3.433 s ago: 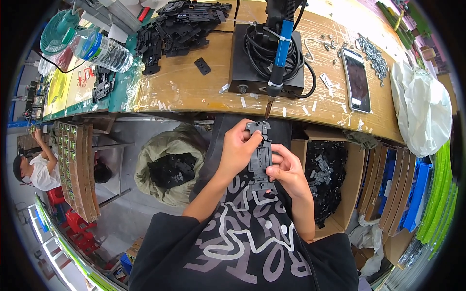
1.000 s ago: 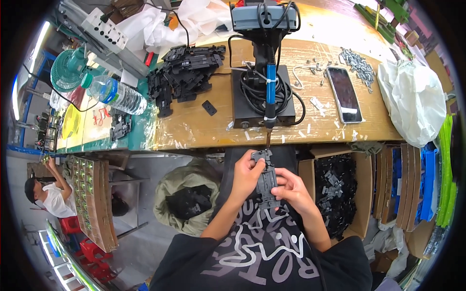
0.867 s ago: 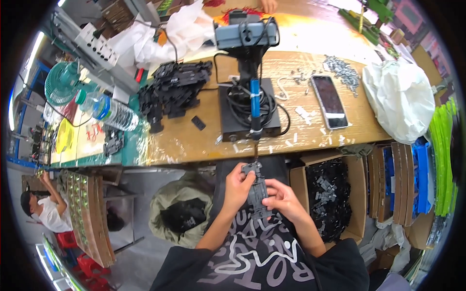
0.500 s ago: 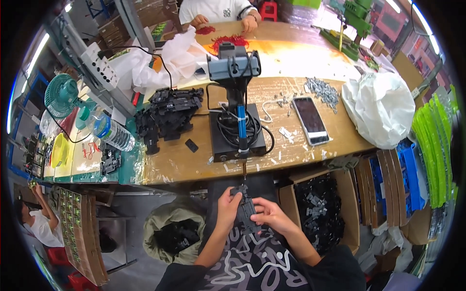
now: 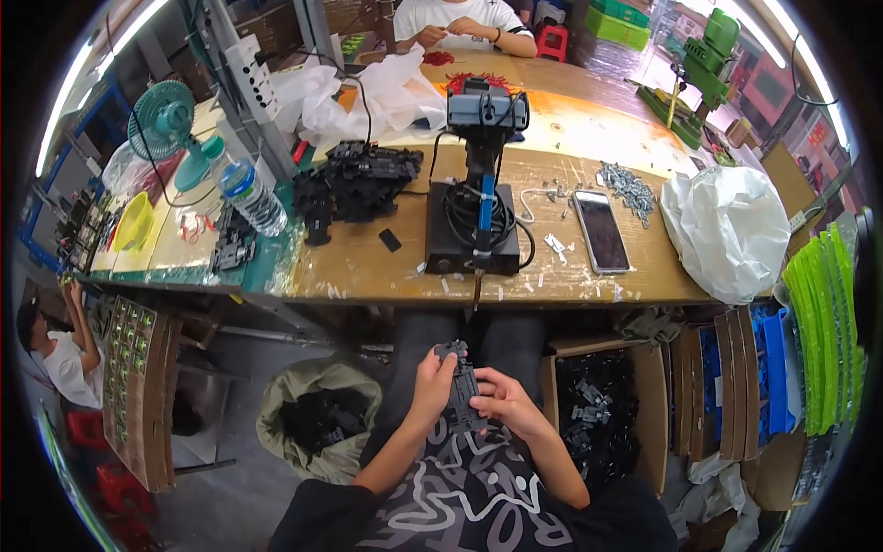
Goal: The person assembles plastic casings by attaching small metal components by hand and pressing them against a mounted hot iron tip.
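Over my lap, in front of the table edge, I hold a long black plastic chassis [image 5: 462, 394], shaped like the underside of a toy car. My left hand [image 5: 430, 386] is closed on its left side, with the thumb along its upper part. My right hand [image 5: 508, 405] grips the lower right side between thumb and fingers. The chassis lies lengthwise, its far end pointing toward the table. Just beyond it, a thin metal rod [image 5: 476, 293] hangs over the table edge from a black power unit [image 5: 451, 262] with coiled cable.
A carton [image 5: 655, 419] of black and grey parts stands right, a cloth sack [image 5: 276, 428] of black parts left. On the table [image 5: 359, 276] lie piled chassis [image 5: 368, 179], a phone [image 5: 602, 235], screws [image 5: 630, 189], a white bag [image 5: 727, 230] and a water bottle [image 5: 248, 193]. A co-worker sits opposite.
My view has shifted, so the table appears farther right and slightly higher. Both hands still hold the chassis. The co-worker's hands opposite have come closer together.
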The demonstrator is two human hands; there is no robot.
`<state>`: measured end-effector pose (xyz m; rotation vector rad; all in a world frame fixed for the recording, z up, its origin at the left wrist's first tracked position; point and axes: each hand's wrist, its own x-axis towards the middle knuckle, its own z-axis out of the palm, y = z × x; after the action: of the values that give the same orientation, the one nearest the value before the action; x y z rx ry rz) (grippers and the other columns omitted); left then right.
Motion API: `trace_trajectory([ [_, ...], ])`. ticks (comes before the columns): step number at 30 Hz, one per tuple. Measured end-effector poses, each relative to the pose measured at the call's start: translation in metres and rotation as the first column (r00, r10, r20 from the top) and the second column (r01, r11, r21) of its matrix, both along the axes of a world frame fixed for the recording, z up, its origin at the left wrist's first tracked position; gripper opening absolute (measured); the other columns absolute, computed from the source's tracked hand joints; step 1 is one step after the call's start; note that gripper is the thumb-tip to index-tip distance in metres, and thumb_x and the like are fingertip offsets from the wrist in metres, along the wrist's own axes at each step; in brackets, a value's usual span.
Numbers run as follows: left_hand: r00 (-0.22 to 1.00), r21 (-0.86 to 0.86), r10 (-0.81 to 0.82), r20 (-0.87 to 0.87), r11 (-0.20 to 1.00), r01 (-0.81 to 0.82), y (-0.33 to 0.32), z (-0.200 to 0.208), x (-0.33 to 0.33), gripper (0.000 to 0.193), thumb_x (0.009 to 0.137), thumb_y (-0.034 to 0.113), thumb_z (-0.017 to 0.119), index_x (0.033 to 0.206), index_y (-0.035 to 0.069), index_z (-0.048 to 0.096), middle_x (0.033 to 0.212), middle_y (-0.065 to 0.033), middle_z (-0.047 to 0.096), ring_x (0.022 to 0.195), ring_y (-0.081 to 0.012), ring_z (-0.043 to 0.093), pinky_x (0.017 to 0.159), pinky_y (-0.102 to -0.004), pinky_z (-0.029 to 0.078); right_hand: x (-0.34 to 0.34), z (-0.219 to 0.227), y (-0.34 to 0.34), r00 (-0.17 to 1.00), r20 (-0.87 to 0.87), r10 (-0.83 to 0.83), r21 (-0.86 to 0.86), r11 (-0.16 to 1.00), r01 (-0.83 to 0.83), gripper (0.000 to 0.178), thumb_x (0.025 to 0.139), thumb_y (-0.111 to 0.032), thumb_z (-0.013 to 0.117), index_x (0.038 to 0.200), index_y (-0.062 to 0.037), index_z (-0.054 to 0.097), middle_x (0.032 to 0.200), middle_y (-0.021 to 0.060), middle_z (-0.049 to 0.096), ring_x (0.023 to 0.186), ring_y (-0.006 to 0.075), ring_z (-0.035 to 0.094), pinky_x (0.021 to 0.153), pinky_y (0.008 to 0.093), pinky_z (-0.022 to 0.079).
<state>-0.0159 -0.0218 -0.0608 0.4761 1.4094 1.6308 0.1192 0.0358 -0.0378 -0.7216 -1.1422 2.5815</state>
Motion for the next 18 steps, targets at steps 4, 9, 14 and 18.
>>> trace_trajectory([
  [4,0.999,0.006,-0.011,-0.03,1.0,0.011,-0.001,-0.006,0.013,0.015,0.086,0.013,0.044,0.089,0.001,0.052,0.075,-0.0008,0.054,0.068,-0.0063,0.049,0.062,-0.0204,0.041,0.013,-0.004,-0.001,1.0,-0.005,0.017,0.018,1.0,-0.017,0.037,0.076,-0.002,0.057,0.111,-0.002,0.043,0.087,0.0048,0.058,0.061,0.0061,0.053,0.049,0.019,0.047],
  [9,0.976,-0.102,-0.188,-0.11,0.979,0.177,-0.007,-0.017,0.021,0.018,0.087,0.019,0.044,0.096,0.004,0.048,0.072,-0.002,0.054,0.057,-0.006,0.048,0.05,-0.0194,0.039,0.041,-0.028,-0.001,0.998,0.066,-0.001,0.051,0.999,-0.003,0.037,0.074,-0.003,0.059,0.109,-0.0035,0.045,0.083,0.003,0.057,0.062,0.006,0.051,0.049,0.0193,0.046],
  [14,0.982,-0.056,-0.155,-0.109,0.987,0.15,-0.006,-0.005,-0.017,0.018,0.087,0.019,0.045,0.101,0.007,0.046,0.065,-0.004,0.056,0.046,-0.0057,0.046,0.041,-0.0179,0.038,0.08,-0.045,0.018,0.862,0.081,-0.5,0.074,0.866,0.495,0.034,0.076,-0.003,0.056,0.107,-0.0038,0.043,0.073,0.0018,0.05,0.058,0.0108,0.051,0.043,0.026,0.048],
  [18,0.901,0.115,0.258,-0.349,0.966,-0.232,-0.008,0.03,-0.086,0.013,0.087,0.015,0.046,0.091,0.004,0.05,0.059,-0.0031,0.053,0.045,-0.0054,0.045,0.041,-0.0174,0.037,0.141,-0.124,0.057,0.271,0.315,-0.91,0.227,0.349,0.909,0.046,0.077,-0.015,0.059,0.114,-0.0069,0.033,0.083,0.009,0.051,0.058,0.0194,0.055,0.042,0.0265,0.047],
])
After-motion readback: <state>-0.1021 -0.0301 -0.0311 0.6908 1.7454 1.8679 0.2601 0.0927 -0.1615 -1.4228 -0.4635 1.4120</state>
